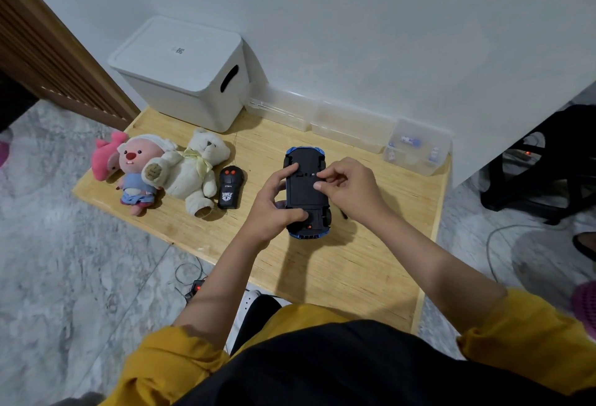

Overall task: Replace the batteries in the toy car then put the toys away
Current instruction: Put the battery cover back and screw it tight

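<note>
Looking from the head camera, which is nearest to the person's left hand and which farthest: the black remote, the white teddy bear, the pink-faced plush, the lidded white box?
From the left hand:
1. Black remote, just to its left on the table.
2. White teddy bear, left of the remote.
3. Pink-faced plush, further left, near the table's left edge.
4. Lidded white box, at the back-left corner by the wall.

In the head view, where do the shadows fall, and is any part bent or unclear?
Head view: toy car and forearms cast soft shadows toward the near table edge; wide-angle lens bends the wall edges; batteries in the clear box look too small and blurred.
</note>
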Demonstrator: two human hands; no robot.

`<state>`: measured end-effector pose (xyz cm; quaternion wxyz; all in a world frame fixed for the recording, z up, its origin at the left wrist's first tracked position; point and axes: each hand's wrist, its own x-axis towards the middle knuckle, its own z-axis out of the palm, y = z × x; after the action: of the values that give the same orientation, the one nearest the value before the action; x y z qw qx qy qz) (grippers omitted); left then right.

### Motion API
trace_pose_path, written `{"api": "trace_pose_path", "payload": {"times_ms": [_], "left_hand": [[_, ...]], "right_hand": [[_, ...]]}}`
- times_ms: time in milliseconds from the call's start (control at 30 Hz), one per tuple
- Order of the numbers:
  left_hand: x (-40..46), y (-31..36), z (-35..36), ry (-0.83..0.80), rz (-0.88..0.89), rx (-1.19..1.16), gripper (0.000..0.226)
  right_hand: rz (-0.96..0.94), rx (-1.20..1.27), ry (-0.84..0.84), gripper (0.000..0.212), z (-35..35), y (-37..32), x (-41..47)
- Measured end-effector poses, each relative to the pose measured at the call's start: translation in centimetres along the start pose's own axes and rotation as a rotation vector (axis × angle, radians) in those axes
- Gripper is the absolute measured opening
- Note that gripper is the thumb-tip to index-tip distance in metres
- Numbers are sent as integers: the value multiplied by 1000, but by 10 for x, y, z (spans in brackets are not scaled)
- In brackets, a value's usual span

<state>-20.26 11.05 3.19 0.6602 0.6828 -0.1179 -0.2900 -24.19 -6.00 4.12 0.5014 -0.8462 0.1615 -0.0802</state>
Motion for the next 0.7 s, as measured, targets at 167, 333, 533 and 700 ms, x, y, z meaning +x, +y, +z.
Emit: {"api": "trace_pose_path", "payload": {"times_ms": [167,333,533,700], "left_hand": [[1,-7,5,117,25,-44,47],[1,-15,12,209,32,17,35],[-5,-28,7,214,-14,47,40],[-11,-34,5,274,-54,50,40]], "right_hand": [[69,130,85,20,8,8,-6],[143,264,181,23,16,20,-17],[277,22,285,18,14,62,-27],[338,-239,191,36,20,94,-35]]}}
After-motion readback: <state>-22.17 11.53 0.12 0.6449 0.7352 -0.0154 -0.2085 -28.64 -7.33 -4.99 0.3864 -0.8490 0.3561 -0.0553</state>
